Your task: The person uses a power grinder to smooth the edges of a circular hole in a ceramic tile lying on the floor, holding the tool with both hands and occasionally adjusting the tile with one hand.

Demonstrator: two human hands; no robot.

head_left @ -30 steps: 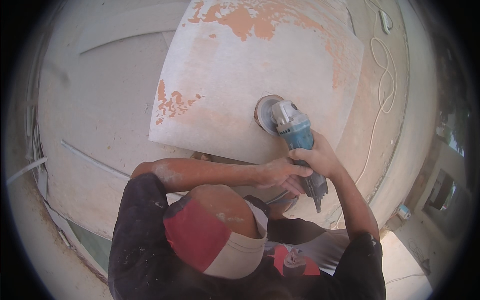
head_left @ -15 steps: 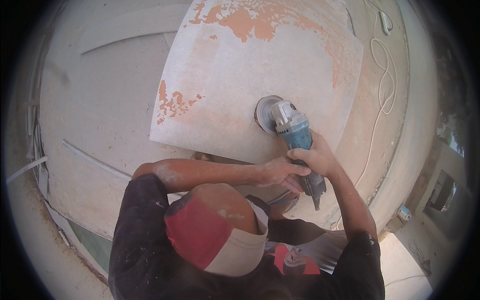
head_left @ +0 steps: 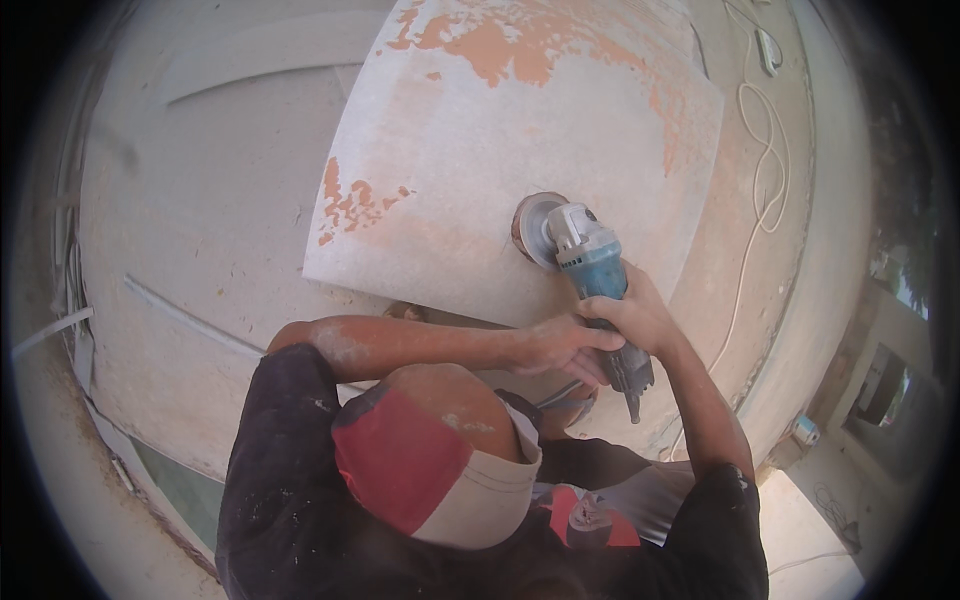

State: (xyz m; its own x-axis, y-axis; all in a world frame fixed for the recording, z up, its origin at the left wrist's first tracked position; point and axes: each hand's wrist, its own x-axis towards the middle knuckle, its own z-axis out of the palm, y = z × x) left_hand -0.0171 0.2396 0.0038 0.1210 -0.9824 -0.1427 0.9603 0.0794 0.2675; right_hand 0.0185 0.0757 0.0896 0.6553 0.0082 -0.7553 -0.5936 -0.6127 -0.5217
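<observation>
A teal and grey angle grinder [head_left: 598, 262] with a round sanding disc [head_left: 537, 230] rests its disc on a pale, curved-looking panel [head_left: 460, 170]. Orange-brown patches show through the panel's white surface along its far edge and at its left side. My right hand [head_left: 638, 312] is wrapped round the grinder's body from the right, the thumb lying across the top. Farther back on the tool, my left hand [head_left: 565, 347] grips its dark rear end from the left, some fingers reaching underneath. The underside of the disc is hidden.
Under and around the panel spreads a dusty, pale floor [head_left: 220, 200]. A white cord [head_left: 765, 150] loops along the right, by a power strip [head_left: 769, 50]. A thin strip [head_left: 190, 318] lies at the left. Ledges bound both sides.
The grinder and both hands keep nearly the same place and grip. The panel's left edge appears very slightly farther right; the disc looks tilted a little more.
</observation>
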